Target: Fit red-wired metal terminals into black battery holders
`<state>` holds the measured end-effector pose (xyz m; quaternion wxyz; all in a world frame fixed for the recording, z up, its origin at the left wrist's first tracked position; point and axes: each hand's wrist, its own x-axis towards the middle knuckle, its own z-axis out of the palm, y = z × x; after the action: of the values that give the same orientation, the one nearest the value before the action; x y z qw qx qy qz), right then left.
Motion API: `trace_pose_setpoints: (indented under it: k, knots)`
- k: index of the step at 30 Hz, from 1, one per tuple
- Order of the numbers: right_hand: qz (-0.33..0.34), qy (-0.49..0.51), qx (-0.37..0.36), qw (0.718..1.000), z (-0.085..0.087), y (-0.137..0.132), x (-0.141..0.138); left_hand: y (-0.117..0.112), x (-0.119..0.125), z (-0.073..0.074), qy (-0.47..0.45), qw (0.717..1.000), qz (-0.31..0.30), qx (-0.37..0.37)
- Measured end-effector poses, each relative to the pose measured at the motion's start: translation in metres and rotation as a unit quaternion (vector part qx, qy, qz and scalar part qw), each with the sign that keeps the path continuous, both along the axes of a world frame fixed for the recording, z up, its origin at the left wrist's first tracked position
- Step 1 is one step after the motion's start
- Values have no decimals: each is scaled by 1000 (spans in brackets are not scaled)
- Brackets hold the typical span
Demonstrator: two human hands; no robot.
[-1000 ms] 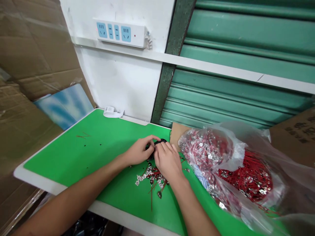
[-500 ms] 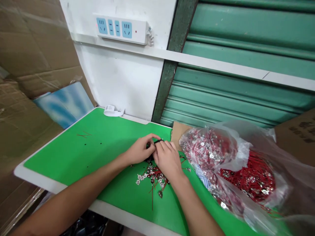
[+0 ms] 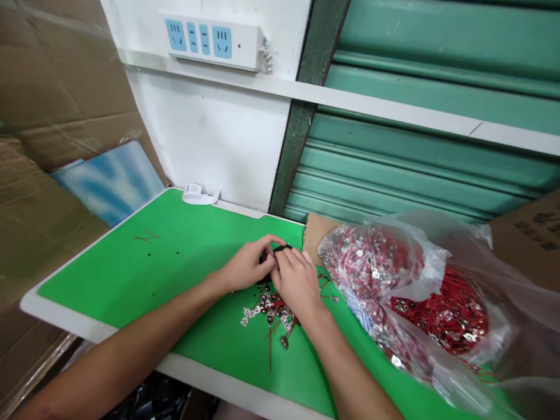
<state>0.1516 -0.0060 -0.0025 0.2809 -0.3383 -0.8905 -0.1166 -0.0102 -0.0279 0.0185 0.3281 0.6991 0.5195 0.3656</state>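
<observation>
My left hand (image 3: 247, 265) and my right hand (image 3: 297, 281) meet over the green table top (image 3: 144, 268), both pinching a small black object (image 3: 280, 249) that the fingers mostly hide. Just below the hands lies a loose pile of red wires with silver ring terminals (image 3: 271, 312). To the right of my right hand sits a clear plastic bag (image 3: 411, 291) stuffed with many more red wires and terminals.
A white roll of tape (image 3: 196, 194) rests at the table's back edge. A white power strip (image 3: 210, 41) hangs on the wall above. Cardboard sheets (image 3: 56, 87) lean at the left, with a blue panel (image 3: 109, 181). A cardboard box (image 3: 529, 239) stands at the right, before a green shutter.
My hands stay together on the black object, with only small finger shifts. The view has tilted slightly, so everything sits a little lower and to the left.
</observation>
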Motion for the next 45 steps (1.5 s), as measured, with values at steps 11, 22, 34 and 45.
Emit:
trace_pose_setpoints:
  k: [11,22,34,45]
  knots:
    - [8,24,-39,999,5,-5,3,-2,1,2,-8,1000,19,-11]
    - [17,20,18,999,3,-2,1,-8,4,6,58,998,8,10]
    - [32,16,-4,999,4,-3,5,-10,5,6,62,997,-10,51]
    - [20,24,-9,999,6,-3,7,-8,4,6,48,998,-4,43]
